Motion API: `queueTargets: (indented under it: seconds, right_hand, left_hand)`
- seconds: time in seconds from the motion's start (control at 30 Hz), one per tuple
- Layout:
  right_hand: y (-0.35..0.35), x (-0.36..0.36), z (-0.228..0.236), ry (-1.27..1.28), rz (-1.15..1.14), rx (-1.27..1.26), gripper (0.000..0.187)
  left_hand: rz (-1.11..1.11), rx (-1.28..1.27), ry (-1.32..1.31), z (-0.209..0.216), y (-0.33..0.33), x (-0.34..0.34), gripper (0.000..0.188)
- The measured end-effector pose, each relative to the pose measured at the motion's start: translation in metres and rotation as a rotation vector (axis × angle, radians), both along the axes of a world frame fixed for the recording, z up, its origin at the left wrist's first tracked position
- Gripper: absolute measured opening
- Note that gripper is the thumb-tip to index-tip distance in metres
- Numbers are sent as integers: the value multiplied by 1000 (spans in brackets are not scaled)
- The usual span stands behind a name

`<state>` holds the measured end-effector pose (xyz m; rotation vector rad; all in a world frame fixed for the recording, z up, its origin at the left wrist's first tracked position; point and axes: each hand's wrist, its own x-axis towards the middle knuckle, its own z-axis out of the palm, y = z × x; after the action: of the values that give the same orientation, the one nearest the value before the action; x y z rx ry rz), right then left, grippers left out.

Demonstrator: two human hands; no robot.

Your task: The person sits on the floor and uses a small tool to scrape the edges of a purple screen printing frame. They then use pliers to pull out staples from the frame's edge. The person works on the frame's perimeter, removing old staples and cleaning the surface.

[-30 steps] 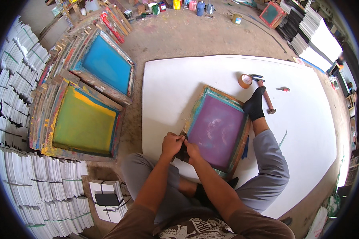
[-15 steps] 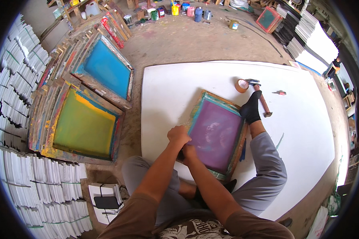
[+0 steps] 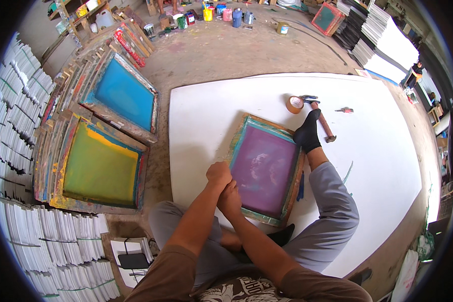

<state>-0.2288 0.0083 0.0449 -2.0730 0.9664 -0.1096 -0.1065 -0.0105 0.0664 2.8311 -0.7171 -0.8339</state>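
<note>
Purple screen (image 3: pixel 265 171) points forward, long axis leaning right; left hand (image 3: pixel 219 173) and right hand (image 3: pixel 230 200) curled, grip unclear.

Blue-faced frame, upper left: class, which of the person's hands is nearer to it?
Left. The left hand is below and to the right of the blue-faced frame in the picture; the right hand is lower and farther right.

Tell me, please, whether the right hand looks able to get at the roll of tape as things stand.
Probably, with a forward lean: the roll of tape sits uncovered beyond the purple screen, though the black-socked foot is close by and the right hand is against the left hand.
</note>
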Motion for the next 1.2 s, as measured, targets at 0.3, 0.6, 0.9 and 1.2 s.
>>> queueTargets:
  seconds: [0.3,0.6,0.9,1.2]
  right_hand:
    - [-3,-1,-5,333,121,-319,47]
    - [-33,11,3,371,208,-115,51]
    - [-87,-1,-37,56,173,405,41]
    - [-74,1,16,-81,35,950,40]
  left_hand:
    - [145,-129,-34,5,22,7,41]
    - [479,-335,-138,-71,67,-29,57]
    - [488,-283,-165,-67,55,-31,55]
    - [514,-231,-178,-71,60,-27,53]
